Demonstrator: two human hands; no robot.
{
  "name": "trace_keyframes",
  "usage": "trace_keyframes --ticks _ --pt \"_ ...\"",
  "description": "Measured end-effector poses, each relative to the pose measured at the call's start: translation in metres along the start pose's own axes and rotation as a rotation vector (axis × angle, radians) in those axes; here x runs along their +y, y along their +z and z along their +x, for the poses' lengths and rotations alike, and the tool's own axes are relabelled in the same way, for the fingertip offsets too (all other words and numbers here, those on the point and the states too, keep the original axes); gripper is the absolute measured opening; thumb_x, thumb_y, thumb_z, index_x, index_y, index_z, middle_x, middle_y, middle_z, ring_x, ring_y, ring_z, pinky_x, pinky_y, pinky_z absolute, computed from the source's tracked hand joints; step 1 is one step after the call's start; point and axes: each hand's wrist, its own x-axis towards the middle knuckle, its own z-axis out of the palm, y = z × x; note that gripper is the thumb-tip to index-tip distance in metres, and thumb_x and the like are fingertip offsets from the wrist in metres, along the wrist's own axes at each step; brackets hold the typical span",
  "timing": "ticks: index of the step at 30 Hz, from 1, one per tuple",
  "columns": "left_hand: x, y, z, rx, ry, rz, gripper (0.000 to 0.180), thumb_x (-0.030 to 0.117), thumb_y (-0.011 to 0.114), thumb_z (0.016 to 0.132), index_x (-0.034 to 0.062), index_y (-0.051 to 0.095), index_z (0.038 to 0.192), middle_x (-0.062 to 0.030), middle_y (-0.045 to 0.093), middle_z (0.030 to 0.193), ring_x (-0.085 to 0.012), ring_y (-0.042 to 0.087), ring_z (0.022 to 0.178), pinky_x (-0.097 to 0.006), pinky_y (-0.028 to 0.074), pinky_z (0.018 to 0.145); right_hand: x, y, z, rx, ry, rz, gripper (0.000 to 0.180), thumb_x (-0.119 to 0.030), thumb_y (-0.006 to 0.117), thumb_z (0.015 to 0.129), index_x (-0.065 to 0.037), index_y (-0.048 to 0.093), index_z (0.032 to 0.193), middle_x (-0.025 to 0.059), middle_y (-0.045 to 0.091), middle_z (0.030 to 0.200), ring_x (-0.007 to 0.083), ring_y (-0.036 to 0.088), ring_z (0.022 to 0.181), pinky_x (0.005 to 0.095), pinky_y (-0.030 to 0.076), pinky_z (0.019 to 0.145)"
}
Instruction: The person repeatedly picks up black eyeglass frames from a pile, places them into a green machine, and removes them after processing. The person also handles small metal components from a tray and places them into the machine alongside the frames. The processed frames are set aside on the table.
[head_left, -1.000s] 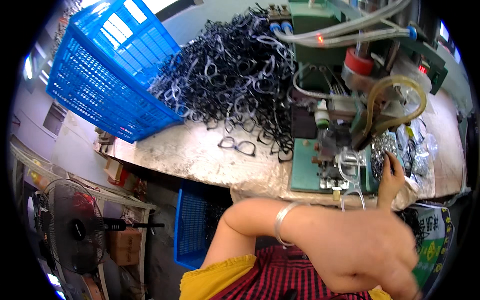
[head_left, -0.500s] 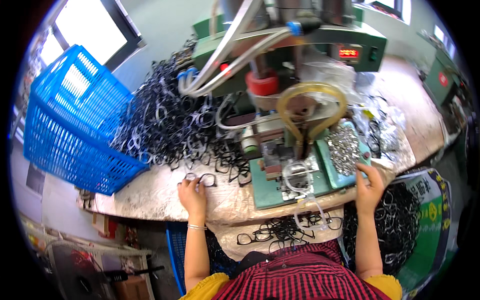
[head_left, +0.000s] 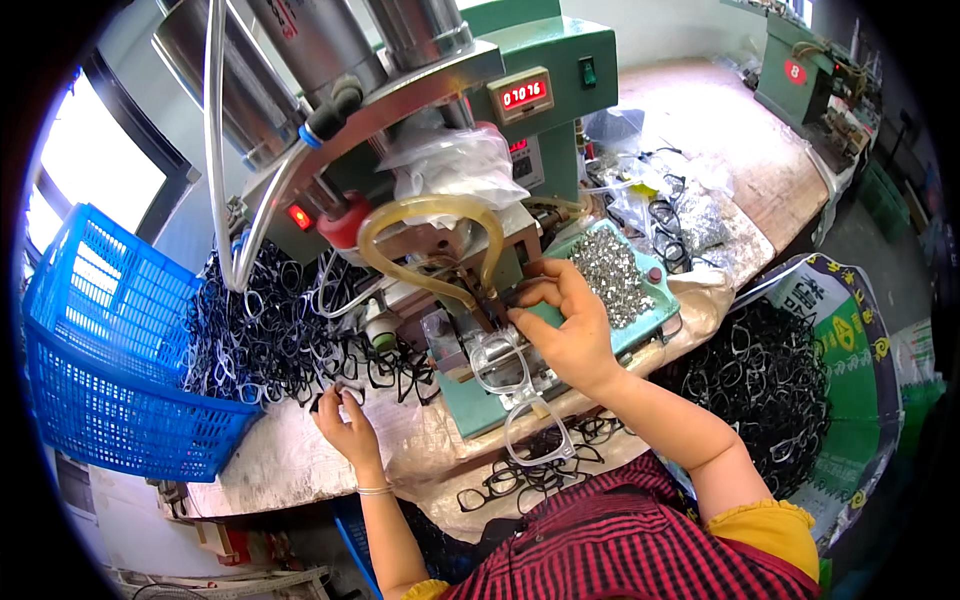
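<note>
At the front edge of a pile of eyeglass frames [head_left: 290, 330], my left hand [head_left: 348, 430] has its fingers curled round part of a black eyeglass frame [head_left: 319, 402]. My right hand [head_left: 575, 330] reaches in under the green press, thumb and fingertips drawn together beside the metal fixture. What they pinch is too small or hidden to make out. A clear eyeglass frame [head_left: 568, 450] sits in the fixture, one rim at the metal parts and the other hanging over the green base's front edge. A yellowish hose [head_left: 430, 205] loops above it.
A teal tray [head_left: 655, 312] of small shiny metal parts stands right of the fixture. Left is a blue basket [head_left: 130, 430]. Black frames [head_left: 500, 485] lie at the table's front edge, and a sack [head_left: 860, 400] of dark frames stands at right. Plastic bags [head_left: 690, 210] lie behind.
My right hand has left the tray's edge and moved left to the press fixture. The left hand stays by the pile, its fingers now more curled. The view has turned to the right.
</note>
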Motion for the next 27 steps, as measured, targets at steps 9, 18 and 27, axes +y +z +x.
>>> trace_keyframes --ticks 9,18,27 --pt "0.148 -0.031 0.029 0.274 -0.183 -1.224 0.01 0.019 0.049 0.107 0.0093 0.052 0.106 -0.0019 0.058 0.089 -0.0155 0.055 0.076 -0.029 0.05 0.071 -0.049 0.002 -0.009 -0.124 0.156 0.132 0.055 -0.002 0.065 0.084 0.001 0.044 0.135 0.0144 0.07 0.108 0.0207 0.066 0.106 0.0332 0.047 0.095" --pt "0.206 -0.014 0.016 -0.327 0.78 -0.85 0.02 0.012 0.08 0.075 0.0088 0.076 0.094 -0.0092 0.075 0.1 -0.0302 0.066 0.085 -0.048 0.052 0.089 0.043 -0.094 0.006 -0.098 0.0 -1.16 0.035 -0.019 0.077 0.079 -0.006 0.068 0.11 0.0261 0.053 0.137 0.0419 0.041 0.138 0.0497 0.037 0.113" --pt "0.197 -0.022 0.017 -0.423 0.798 -0.787 0.023 0.008 0.075 0.075 0.0117 0.077 0.098 -0.0081 0.073 0.113 -0.0307 0.067 0.096 -0.051 0.051 0.094 0.068 -0.105 0.004 0.042 -0.183 -0.963 0.014 -0.007 0.077 0.074 -0.003 0.07 0.084 0.0195 0.067 0.116 0.0389 0.059 0.118 0.0465 0.046 0.102"
